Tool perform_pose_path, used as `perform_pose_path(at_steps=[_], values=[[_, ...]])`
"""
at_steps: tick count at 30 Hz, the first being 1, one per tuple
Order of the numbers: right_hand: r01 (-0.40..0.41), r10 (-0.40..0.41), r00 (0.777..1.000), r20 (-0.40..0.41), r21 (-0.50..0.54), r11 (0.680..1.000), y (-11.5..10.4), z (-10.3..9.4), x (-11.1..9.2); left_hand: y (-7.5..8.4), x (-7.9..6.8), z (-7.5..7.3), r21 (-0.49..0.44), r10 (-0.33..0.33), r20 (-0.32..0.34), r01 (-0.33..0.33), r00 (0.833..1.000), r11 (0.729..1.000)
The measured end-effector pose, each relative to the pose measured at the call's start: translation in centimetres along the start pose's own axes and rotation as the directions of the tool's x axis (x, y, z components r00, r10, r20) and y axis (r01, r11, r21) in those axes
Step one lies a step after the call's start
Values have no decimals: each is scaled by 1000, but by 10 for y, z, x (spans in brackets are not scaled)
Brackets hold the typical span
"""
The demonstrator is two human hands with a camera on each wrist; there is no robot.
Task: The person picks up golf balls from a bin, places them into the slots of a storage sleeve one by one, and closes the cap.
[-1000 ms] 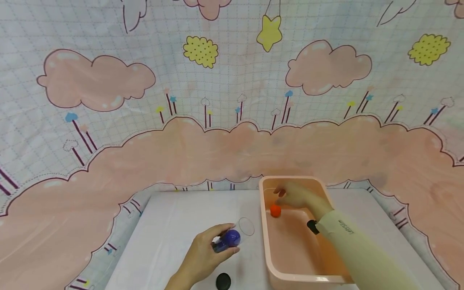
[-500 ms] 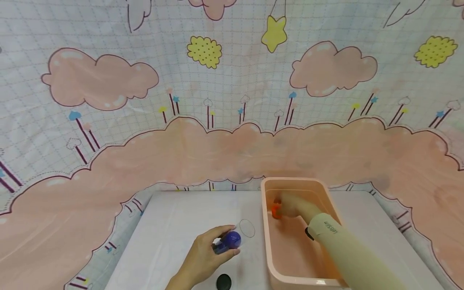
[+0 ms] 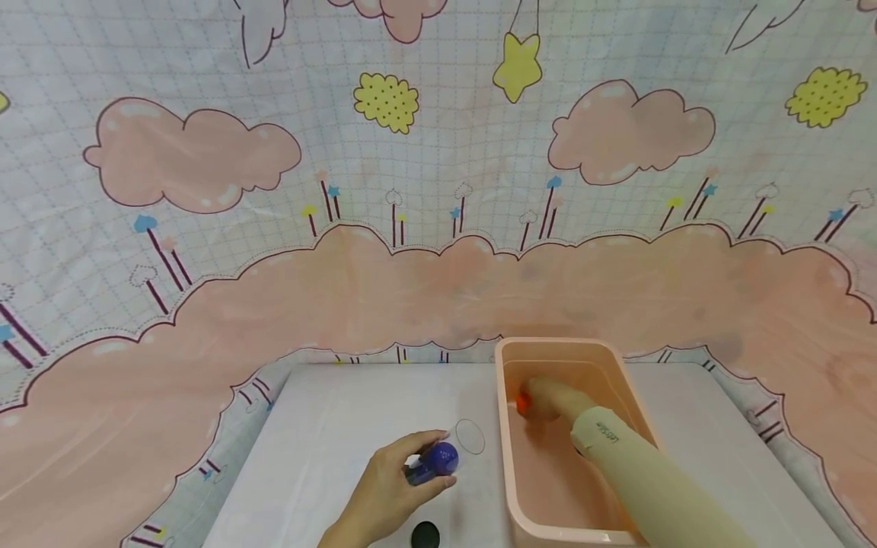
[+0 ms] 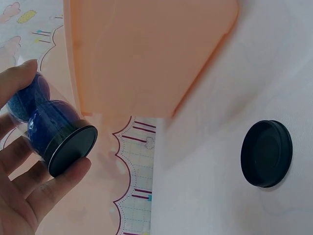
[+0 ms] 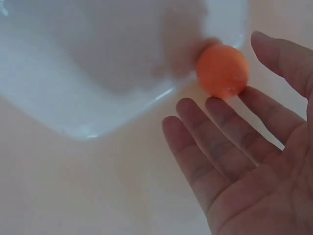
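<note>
In the head view my left hand (image 3: 393, 479) grips a clear tube (image 4: 63, 98) with a black base (image 4: 73, 151), held tilted above the table. Two blue balls (image 4: 49, 125) sit inside it. Past the upper ball a thin ring (image 3: 470, 436) shows, like the tube's rim. My right hand (image 5: 259, 166) reaches down into the peach bin (image 3: 507, 457). There an orange ball (image 5: 222, 71) lies by the wall, with the right fingertips right at it. The right thumb stands apart from the ball, and the fingers are nearly straight.
A round black lid (image 4: 266, 154) lies on the white table (image 3: 342, 411), left of the bin near the front. Behind the table hangs a patterned cloth (image 3: 438, 289) with clouds and stars.
My right hand has come down from above the orange ball to reach it at the bin's left wall. The left hand keeps its grip on the tube, almost unmoved.
</note>
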State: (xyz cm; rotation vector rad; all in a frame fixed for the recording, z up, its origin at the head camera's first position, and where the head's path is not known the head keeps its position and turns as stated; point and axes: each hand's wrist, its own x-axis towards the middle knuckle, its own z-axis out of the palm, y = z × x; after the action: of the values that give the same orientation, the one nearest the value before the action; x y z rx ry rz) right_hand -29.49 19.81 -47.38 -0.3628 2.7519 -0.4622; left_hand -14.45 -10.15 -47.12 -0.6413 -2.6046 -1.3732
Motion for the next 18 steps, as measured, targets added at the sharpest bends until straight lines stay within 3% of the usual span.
perform_pose_path(at_steps=[4,9,15,18], values=[[-39,39,999,-19,29,999,3,3,0,0,1,1,8,1,-1,-1,1000,1000],[-2,2,1000,-31,-4,1000,3,6,1,-1,1,1,16,-1,-2,1,1000,1000],[-32,32,999,-18,17,999,2,11,4,-2,2,1,21,-18,8,18,1000,1000],[-15,15,999,-28,-31,999,3,14,5,-3,3,1,20,-23,13,23,1000,1000]])
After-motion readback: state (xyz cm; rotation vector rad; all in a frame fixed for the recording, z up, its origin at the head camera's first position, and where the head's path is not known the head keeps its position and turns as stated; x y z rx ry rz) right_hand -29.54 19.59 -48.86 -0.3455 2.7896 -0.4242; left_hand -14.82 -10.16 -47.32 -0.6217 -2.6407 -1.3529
